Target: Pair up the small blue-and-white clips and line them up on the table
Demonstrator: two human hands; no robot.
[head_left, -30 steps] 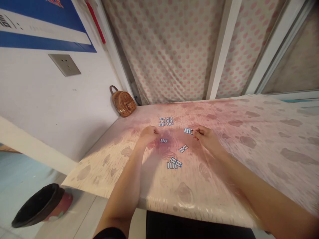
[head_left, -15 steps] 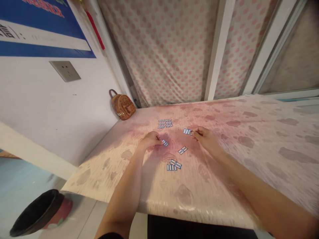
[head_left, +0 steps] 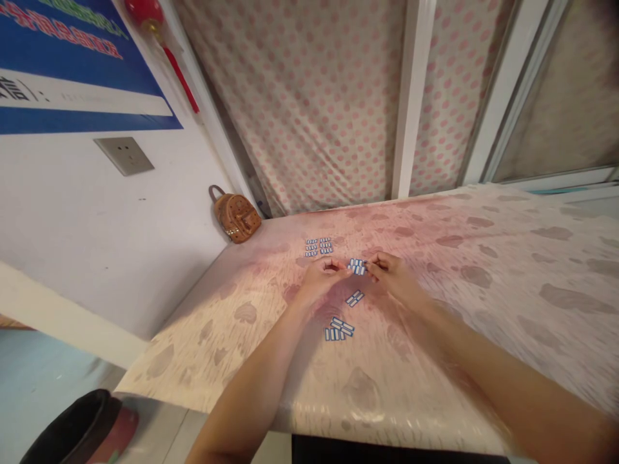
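Observation:
Between my hands, two small blue-and-white label strips [head_left: 356, 267] overlap a little above the table. My left hand [head_left: 326, 276] pinches the nearer strip at its left end, thumb and fingertips together. At the right end, my right hand [head_left: 387, 269] pinches the farther one. Beyond my left hand, several like strips [head_left: 319, 247] lie in two neat columns. Closer to me a single slanted strip [head_left: 354, 298] lies flat. Nearer still, a few strips [head_left: 338, 328] overlap in a loose pile.
A patterned plastic cloth covers the table [head_left: 251, 348]. A brown mini backpack [head_left: 236, 217] stands at its far left corner by the wall. Beyond the back edge hangs a dotted curtain [head_left: 309, 116]. A dark-rimmed bin [head_left: 77, 428] is on the floor at lower left.
My left hand has moved right with its strip, and both held strips now meet and overlap. My right hand has shifted slightly. The view has tilted up a little.

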